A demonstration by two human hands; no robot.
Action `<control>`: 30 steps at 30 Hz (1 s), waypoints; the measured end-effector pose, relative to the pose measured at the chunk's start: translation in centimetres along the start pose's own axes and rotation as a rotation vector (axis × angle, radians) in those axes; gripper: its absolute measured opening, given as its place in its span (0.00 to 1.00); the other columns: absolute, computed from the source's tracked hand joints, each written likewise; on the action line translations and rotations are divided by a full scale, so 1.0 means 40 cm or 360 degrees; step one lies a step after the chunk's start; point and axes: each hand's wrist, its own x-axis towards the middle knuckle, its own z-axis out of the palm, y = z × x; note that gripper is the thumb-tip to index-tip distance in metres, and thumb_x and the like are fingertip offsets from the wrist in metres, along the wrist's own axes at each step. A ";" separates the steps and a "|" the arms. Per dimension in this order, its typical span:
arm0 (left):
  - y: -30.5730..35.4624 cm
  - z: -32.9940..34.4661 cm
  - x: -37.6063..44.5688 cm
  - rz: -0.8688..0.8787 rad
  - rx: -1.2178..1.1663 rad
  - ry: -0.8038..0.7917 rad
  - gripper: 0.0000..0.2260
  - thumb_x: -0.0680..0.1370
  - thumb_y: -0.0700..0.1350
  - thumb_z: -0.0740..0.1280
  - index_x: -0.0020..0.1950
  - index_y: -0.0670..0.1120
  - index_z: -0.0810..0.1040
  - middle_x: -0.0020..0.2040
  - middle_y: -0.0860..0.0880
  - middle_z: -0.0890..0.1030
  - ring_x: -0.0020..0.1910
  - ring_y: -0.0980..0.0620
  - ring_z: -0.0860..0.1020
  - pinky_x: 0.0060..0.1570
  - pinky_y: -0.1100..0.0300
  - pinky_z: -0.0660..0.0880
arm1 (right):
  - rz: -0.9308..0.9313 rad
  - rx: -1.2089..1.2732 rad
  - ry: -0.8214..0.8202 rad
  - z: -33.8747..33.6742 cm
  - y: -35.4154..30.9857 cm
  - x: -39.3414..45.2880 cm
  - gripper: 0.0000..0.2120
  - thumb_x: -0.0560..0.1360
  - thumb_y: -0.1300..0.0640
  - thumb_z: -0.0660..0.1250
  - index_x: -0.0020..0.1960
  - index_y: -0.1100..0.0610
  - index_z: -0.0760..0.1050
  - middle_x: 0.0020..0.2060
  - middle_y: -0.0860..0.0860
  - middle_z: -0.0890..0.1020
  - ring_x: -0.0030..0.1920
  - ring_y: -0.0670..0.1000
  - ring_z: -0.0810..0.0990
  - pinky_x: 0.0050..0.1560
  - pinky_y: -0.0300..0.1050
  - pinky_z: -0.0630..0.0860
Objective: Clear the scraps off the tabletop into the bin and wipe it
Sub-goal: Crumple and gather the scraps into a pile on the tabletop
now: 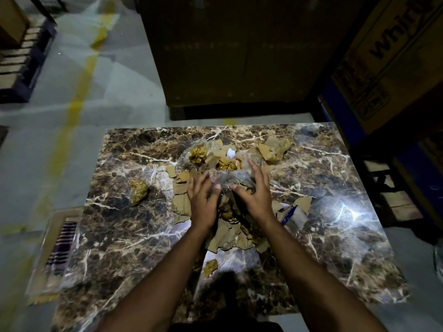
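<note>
Nearest me, one crumpled tan scrap point(210, 267) lies alone on the marble surface point(335, 236), short of the main pile of torn cardboard scraps point(230, 236). Past it my left hand point(203, 200) and right hand point(256, 195) cup a clear plastic sheet point(225, 180) on the pile, fingers loosely curled; I cannot tell whether they grasp it. Left of the pile sits another wad point(139, 191), beyond it more pieces point(275, 148). Little looks cleared, and wiping seems still ahead; I see no bin

I see bare counter point(124, 238) along the left and near edges; the scrap pile point(230, 164) blocks the middle, and a tall carton point(230, 51) walls off the far side.
</note>
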 end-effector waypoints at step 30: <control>0.272 0.000 -0.037 -0.0039 -0.0683 0.0116 0.19 0.76 0.55 0.64 0.65 0.51 0.81 0.78 0.49 0.65 0.71 0.57 0.66 0.65 0.57 0.67 | -0.0289 0.0430 0.0234 -0.022 -0.212 -0.037 0.17 0.69 0.49 0.67 0.57 0.39 0.79 0.65 0.51 0.70 0.59 0.45 0.77 0.50 0.34 0.77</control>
